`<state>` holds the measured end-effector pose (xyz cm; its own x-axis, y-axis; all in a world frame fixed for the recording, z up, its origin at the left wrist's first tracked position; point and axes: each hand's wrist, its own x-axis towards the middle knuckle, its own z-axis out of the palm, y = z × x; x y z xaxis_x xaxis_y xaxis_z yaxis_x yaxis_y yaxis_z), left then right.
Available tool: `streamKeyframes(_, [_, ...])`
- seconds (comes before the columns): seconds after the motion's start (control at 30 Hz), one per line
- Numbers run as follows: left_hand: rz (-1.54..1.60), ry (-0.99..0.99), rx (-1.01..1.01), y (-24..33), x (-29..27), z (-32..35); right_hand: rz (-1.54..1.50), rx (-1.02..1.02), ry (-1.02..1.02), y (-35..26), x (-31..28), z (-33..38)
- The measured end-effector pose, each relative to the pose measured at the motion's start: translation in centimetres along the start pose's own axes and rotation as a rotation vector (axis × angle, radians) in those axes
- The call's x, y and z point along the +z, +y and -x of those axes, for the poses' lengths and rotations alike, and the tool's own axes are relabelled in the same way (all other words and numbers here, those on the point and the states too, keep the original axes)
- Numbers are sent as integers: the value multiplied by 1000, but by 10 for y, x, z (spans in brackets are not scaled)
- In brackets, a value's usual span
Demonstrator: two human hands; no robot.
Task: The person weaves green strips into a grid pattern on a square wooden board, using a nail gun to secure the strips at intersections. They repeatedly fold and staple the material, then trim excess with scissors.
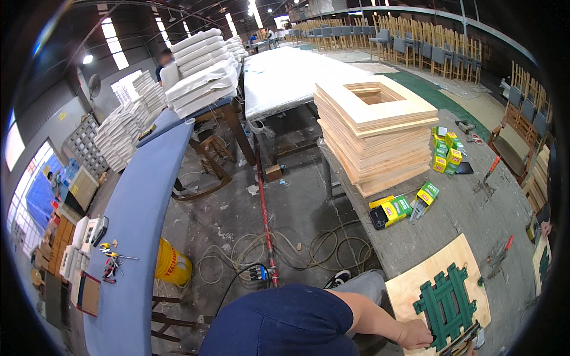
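Landmark: square pale plywood board (415,285) lying flat at the near edge of the grey worktop (463,213).

On the board's right half, touching it: dark green woven lattice of webbing straps (445,304), flat, slightly skewed.

At the board's near edge, just left of the lattice's lower corner: left hand (415,335), fingers curled down at the lattice corner, resting on the wood; whether pinching a strap or only pressing, cannot tell. Bare forearm leading back from it to a dark blue sleeve.

Below the lattice, at the board's lower right corner: dark slatted tool (460,341), mostly cut off by the picture's rim. Right hand not seen; state unknown.

Right of the board, on the worktop: red-handled pliers (499,255).

Beyond the board, farther up the worktop: yellow-and-green small cartons (395,209), then a tall stack of pale wooden square frames with open centres (375,133), with more green and yellow boxes (446,151) just right of that stack.

Left of the board, down on the concrete floor: coiled hoses and cables (279,249), a yellow plastic bucket (173,264) well apart, beside a long blue-covered bench (142,202).
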<state>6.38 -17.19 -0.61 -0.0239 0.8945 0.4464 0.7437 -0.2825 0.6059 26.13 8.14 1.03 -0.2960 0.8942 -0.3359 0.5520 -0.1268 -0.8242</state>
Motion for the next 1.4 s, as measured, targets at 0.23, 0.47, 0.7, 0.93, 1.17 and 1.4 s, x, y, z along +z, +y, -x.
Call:
streamKeyframes(0.23, [115, -48, -20, 0, -6, -3, 783, -164, 527, 27, -58, 76])
streamKeyframes(0.47, [44, -48, -89, 1, -9, 6, 1136, -103, 122, 24, -58, 98])
streamKeyframes(0.7, [139, -135, -114, -8, 10, -10, 17, 71, 113, 98, -104, 86])
streamKeyframes(0.93, [238, 10, -355, -20, 2, -22, -21, -87, 245, 66, -63, 202])
streamKeyframes(1.17, [1008, -362, -911, -7, -37, -80, 713, -549, 106, 12, -38, 245])
streamKeyframes(1.4, [866, -396, -839, 10, -43, -81, 1072, -573, -136, -8, -16, 205])
